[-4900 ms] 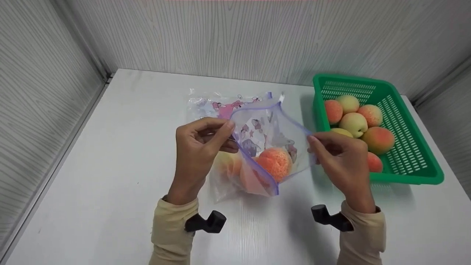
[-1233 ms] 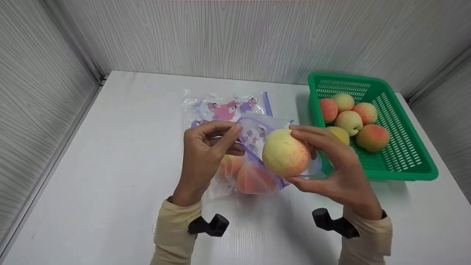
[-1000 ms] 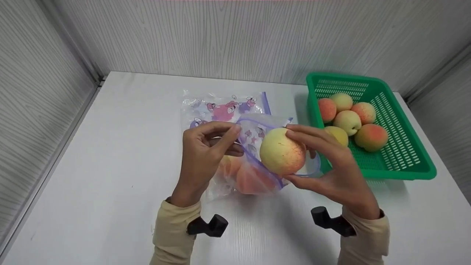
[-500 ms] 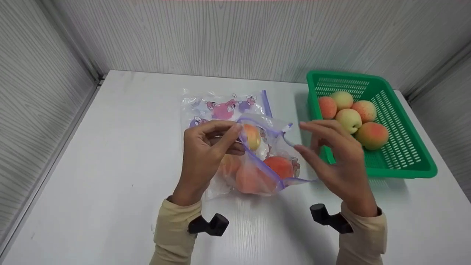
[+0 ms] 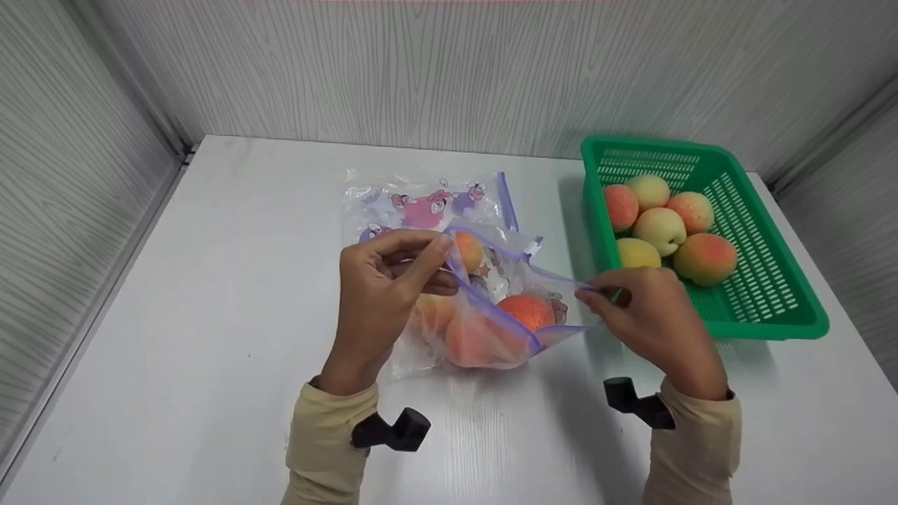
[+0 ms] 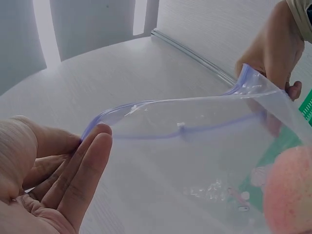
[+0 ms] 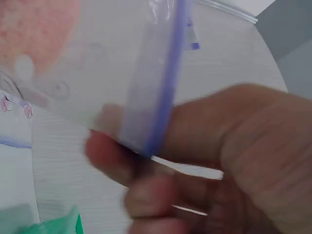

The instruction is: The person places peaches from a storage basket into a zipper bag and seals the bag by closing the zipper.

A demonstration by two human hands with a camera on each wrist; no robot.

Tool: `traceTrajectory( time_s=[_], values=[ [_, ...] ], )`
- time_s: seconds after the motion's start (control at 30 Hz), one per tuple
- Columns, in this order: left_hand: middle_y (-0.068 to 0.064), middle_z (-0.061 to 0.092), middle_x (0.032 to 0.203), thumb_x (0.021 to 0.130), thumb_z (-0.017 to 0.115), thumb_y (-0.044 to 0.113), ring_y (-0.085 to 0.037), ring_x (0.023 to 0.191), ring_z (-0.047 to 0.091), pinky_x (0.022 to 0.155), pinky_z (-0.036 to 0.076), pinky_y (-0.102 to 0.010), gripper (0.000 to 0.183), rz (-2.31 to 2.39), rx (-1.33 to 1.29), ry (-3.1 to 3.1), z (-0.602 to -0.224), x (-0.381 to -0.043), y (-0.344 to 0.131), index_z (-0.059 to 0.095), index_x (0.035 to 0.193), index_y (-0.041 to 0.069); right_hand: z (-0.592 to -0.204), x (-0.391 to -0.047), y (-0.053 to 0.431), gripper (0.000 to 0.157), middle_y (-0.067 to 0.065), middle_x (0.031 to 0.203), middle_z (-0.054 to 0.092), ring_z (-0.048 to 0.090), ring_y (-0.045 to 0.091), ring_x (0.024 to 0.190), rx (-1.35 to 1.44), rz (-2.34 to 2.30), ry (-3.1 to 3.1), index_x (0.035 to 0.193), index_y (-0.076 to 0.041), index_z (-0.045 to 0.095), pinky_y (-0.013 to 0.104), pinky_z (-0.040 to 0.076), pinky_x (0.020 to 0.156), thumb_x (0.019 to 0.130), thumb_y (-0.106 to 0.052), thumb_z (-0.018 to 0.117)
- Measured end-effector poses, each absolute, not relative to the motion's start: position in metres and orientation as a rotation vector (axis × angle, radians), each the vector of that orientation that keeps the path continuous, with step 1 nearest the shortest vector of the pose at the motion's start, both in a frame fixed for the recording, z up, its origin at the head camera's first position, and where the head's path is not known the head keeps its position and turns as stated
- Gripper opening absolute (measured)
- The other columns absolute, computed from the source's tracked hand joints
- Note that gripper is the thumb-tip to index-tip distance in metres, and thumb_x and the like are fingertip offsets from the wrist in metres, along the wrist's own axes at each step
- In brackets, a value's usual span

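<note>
The left hand pinches the left side of the bag's mouth; the right hand pinches its right side. Between them, near the middle of the bench, the bag gapes, purple along its edges. The head view shows a red fruit inside, with more fruit around it, some seen through the film. The left wrist view has just part of one fruit, but shows the mouth's two purple lines standing apart. The right wrist view, blurred, shows the right thumb and fingers on the purple edge. Farther out, a printed bag lies flat, partly hidden by the left hand and the filled bag. On the right, the green basket holds six visible peaches, pale to reddish; both wrist views catch only bits of green. A pale wall stands at the far side.
</note>
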State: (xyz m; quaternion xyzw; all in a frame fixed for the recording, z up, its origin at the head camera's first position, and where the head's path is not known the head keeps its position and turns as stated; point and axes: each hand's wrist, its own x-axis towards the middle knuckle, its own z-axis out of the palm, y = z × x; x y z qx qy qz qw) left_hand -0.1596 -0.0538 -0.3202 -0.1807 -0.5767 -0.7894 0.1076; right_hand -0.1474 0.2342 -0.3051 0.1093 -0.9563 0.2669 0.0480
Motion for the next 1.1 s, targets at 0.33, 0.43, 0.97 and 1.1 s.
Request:
traceTrajectory(
  time_s=[0.33,0.43,0.97,1.1],
  values=[
    [-0.018,0.071,0.081,0.095,0.069,0.000,-0.034,0.064,0.072,0.062,0.062,-0.047,0.011,-2.275,-0.527,-1.697,-0.317,-0.159,-0.052,0.073,0.098,-0.010,-0.308,-0.149,0.231,0.012,0.003,0.079,0.074,0.055,0.018,0.071,0.169,0.955,-2.633,0.100,-0.007,0.082,0.017,0.043,0.060,0.092,-0.015,0.077],
    [-0.017,0.071,0.081,0.095,0.069,0.000,-0.034,0.064,0.072,0.062,0.062,-0.046,0.011,-2.285,-0.533,-1.700,-0.317,-0.160,-0.050,0.073,0.098,-0.010,-0.304,-0.148,0.240,0.017,0.004,0.083,0.075,0.058,0.019,0.071,0.191,1.021,-2.680,0.104,-0.009,0.081,0.016,0.046,0.060,0.095,-0.021,0.074],
    [-0.018,0.071,0.080,0.095,0.068,0.000,-0.032,0.063,0.072,0.062,0.062,-0.046,0.012,-2.296,-0.527,-1.687,-0.318,-0.160,-0.049,0.072,0.097,-0.012,-0.258,-0.241,0.374,0.086,0.041,0.137,0.046,0.047,0.055,0.124,-0.233,0.760,-3.105,0.149,0.010,0.037,0.068,0.043,0.098,0.096,-0.053,0.061],
    [-0.018,0.071,0.079,0.094,0.069,0.000,-0.032,0.063,0.072,0.062,0.062,-0.046,0.011,-2.315,-0.531,-1.675,-0.318,-0.158,-0.048,0.072,0.096,-0.011,-0.276,-0.255,0.400,0.088,0.045,0.144,0.032,0.041,0.059,0.126,-0.304,0.717,-3.344,0.149,0.019,0.025,0.069,0.042,0.101,0.099,-0.043,0.062]
  ],
)
